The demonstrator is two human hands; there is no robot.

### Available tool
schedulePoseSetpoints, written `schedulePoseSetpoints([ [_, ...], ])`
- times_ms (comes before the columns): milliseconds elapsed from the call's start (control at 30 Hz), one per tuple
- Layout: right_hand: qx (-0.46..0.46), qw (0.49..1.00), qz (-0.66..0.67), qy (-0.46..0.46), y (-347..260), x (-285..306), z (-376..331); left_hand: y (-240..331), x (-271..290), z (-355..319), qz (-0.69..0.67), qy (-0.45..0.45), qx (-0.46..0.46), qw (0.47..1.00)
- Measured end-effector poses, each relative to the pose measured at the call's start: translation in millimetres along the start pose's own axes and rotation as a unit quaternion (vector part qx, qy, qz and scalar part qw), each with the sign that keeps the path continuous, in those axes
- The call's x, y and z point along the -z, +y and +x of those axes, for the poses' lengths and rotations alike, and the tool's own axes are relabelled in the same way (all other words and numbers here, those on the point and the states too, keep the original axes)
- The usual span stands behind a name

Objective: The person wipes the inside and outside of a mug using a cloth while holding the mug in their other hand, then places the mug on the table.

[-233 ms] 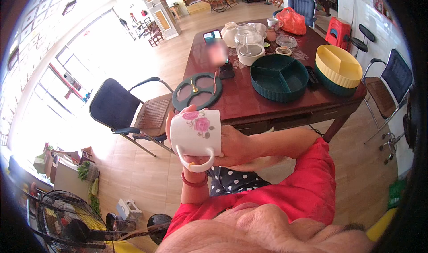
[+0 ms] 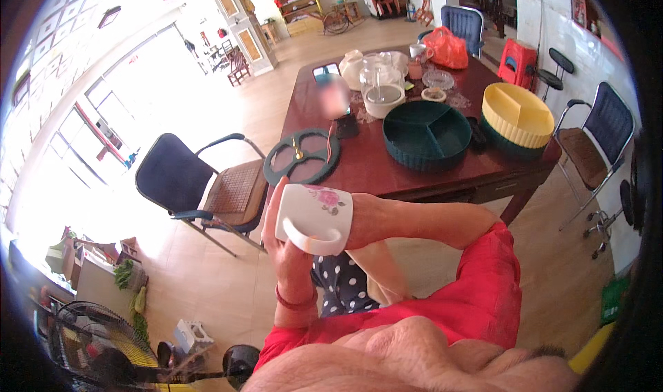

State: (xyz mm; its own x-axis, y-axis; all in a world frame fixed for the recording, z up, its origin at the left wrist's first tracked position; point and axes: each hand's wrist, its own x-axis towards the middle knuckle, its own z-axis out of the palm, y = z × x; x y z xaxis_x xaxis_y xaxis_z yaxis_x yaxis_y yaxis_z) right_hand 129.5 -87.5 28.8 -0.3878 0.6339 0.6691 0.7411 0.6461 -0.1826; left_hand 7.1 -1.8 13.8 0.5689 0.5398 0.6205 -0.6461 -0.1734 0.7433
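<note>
A white mug (image 2: 297,212) with pink roses lies tipped on its side in front of me, its handle turned toward my body. My left hand (image 2: 275,230) holds it at the left end, fingers along its side. At the right end my right hand (image 2: 364,219) meets the mug; its fingers are hidden, and I cannot tell whether they are inside or behind it. Just beyond the mug, on the table's near left corner, lies a round dark green frame (image 2: 319,161) with a brass-coloured post.
On the dark red table (image 2: 359,164) stand a divided green tray (image 2: 428,159), a yellow divided tray (image 2: 518,119) on a green one, a clear jar (image 2: 382,81), a phone on a stand and a red bag (image 2: 447,47). A chair (image 2: 176,174) stands left; a fan (image 2: 97,350) is lower left.
The mug has shifted slightly right and down in view and turned, its handle now pointing more toward me. Both hands moved with it. The view has tilted a little.
</note>
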Motion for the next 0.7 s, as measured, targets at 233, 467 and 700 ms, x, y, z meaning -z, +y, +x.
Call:
schedulePoseSetpoints([
  [233,0.013,0.998,0.056,0.020,-28.8,21.2,15.0,7.0,-12.8,0.7,-0.119,-0.001,0.009,0.993],
  [467,-0.010,0.991,-0.128,0.046,18.8,-2.6,-3.6,9.1,-8.4,11.5,-0.077,0.047,0.074,0.993],
  [700,0.064,0.968,-0.242,0.010,12.8,22.2,-4.4,-4.8,6.0,19.5,-0.141,-0.002,0.090,0.986],
])
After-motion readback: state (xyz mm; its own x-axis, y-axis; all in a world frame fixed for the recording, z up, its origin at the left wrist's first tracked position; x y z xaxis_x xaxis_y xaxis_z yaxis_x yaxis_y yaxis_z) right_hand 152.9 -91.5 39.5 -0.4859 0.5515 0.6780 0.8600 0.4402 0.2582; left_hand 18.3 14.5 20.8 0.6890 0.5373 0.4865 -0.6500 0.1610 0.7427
